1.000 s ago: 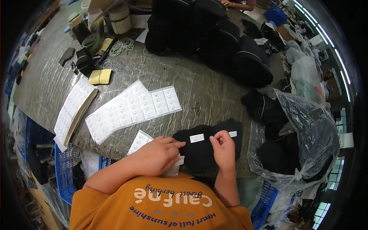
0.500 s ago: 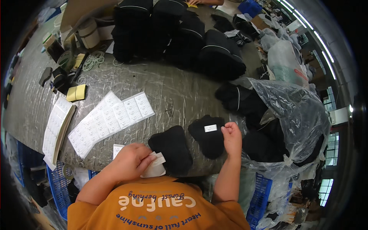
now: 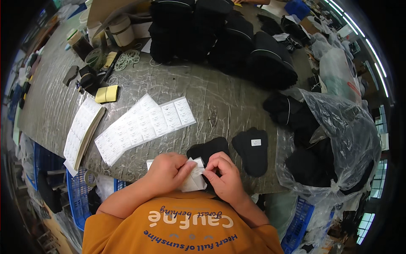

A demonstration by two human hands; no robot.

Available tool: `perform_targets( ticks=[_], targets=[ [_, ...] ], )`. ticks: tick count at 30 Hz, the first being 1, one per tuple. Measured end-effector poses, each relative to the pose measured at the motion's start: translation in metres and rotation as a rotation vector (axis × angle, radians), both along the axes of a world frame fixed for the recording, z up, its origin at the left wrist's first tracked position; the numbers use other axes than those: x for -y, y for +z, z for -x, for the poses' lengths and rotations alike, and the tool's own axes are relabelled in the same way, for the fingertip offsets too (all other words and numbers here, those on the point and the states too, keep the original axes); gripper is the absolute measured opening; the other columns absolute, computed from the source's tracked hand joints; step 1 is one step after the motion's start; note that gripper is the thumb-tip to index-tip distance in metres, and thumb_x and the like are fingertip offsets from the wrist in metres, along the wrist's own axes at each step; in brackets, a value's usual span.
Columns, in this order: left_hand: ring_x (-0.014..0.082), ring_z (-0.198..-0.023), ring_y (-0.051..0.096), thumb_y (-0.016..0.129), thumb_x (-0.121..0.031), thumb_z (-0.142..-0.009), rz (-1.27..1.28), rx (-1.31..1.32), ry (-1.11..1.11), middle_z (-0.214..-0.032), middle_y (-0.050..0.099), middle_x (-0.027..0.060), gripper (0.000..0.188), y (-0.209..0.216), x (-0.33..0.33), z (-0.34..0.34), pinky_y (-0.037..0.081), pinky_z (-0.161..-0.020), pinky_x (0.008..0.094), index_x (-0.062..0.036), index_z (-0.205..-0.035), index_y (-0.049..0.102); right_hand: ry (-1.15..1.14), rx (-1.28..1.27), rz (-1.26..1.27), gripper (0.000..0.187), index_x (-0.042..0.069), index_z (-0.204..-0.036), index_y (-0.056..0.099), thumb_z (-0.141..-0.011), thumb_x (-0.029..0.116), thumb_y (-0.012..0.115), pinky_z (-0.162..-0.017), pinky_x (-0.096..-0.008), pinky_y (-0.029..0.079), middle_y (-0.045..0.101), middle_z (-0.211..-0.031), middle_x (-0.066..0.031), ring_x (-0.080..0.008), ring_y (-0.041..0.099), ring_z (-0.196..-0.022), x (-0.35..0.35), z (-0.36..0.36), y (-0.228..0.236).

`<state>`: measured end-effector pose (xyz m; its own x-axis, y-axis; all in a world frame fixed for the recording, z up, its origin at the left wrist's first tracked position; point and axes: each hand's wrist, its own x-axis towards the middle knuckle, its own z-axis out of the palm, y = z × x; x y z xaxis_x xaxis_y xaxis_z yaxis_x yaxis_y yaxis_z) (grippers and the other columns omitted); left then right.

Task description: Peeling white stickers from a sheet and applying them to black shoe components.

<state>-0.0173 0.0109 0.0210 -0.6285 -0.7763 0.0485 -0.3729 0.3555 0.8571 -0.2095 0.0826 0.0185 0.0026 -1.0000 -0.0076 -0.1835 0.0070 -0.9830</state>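
My left hand (image 3: 168, 172) is closed on a folded strip of white stickers (image 3: 193, 182) close to my body. The thumb and fingers of my right hand (image 3: 225, 174) pinch the strip's right edge, so both hands meet at it. Just beyond them a flat black fabric piece (image 3: 208, 148) lies on the table, partly covered by my hands. To its right is a second black fabric piece (image 3: 250, 158), bearing a small white sticker (image 3: 256, 142) on its upper part. Neither hand touches that one.
Printed white sticker sheets (image 3: 144, 125) and a thick stack of sheets (image 3: 82, 131) lie at left. Tied black fabric bundles (image 3: 270, 59) line the far side. A clear plastic bag (image 3: 347, 122) with black fabric sits at right. Yellow pad (image 3: 106, 94) and rubber bands (image 3: 127, 60) are far left.
My right hand has left the sticker on the right black piece and come left to the sticker strip, which my left hand still holds. The whole view has shifted slightly.
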Motion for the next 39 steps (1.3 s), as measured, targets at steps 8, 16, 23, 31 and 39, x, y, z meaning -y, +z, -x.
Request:
perform_targets(
  ticks=[8, 16, 23, 31, 39],
  targets=[
    [0.033, -0.078, 0.063, 0.069, -0.016, -0.081, 0.283, 0.062, -0.304, -0.083, 0.066, 0.0154, 0.019, -0.006, 0.003, -0.006, 0.049, -0.07, 0.0424, 0.0003, -0.076, 0.062, -0.328, 0.062, -0.116, 0.008, 0.003, -0.089, 0.056, -0.09, -0.002, 0.061, -0.06, -0.0162, 0.038, 0.053, -0.076, 0.0052, 0.0007, 0.046, -0.066, 0.004, 0.021, -0.018],
    [0.0317, -0.117, 0.056, 0.068, -0.019, -0.08, 0.41, 0.149, -0.406, -0.12, 0.064, 0.0169, 0.026, -0.014, 0.0, 0.004, 0.045, -0.096, 0.0417, 0.0037, -0.094, 0.067, -0.373, 0.007, -0.136, 0.008, 0.001, -0.082, 0.058, -0.088, 0.0, 0.064, -0.053, -0.018, 0.04, 0.056, -0.068, 0.0031, -0.0007, 0.047, -0.059, 0.011, 0.017, -0.031],
    [0.0319, -0.113, 0.059, 0.069, -0.018, -0.074, 0.427, 0.097, -0.357, -0.115, 0.066, 0.0193, 0.021, -0.018, -0.002, 0.006, 0.045, -0.096, 0.0413, 0.0006, -0.068, 0.063, -0.374, 0.002, -0.141, 0.008, 0.001, -0.082, 0.059, -0.087, 0.0, 0.065, -0.051, -0.0178, 0.038, 0.055, -0.065, 0.0044, 0.0001, 0.046, -0.058, 0.015, 0.011, -0.034],
    [0.0326, -0.115, 0.058, 0.066, -0.02, -0.079, 0.412, 0.126, -0.398, -0.116, 0.065, 0.0203, 0.022, -0.015, 0.001, 0.004, 0.043, -0.097, 0.0406, 0.0022, -0.078, 0.065, -0.374, -0.061, -0.144, 0.009, 0.0, -0.081, 0.059, -0.087, 0.001, 0.065, -0.049, -0.0185, 0.038, 0.056, -0.065, 0.0036, 0.0, 0.046, -0.056, 0.016, 0.012, -0.035],
    [0.0309, -0.11, 0.06, 0.068, -0.018, -0.073, 0.442, 0.09, -0.335, -0.121, 0.063, 0.0189, 0.019, -0.018, 0.0, 0.009, 0.046, -0.093, 0.0414, 0.0002, -0.07, 0.064, -0.373, -0.07, -0.132, 0.008, -0.001, -0.082, 0.06, -0.087, 0.002, 0.066, -0.05, -0.019, 0.04, 0.057, -0.066, 0.0024, -0.0006, 0.048, -0.057, 0.017, 0.012, -0.036]
  ],
)
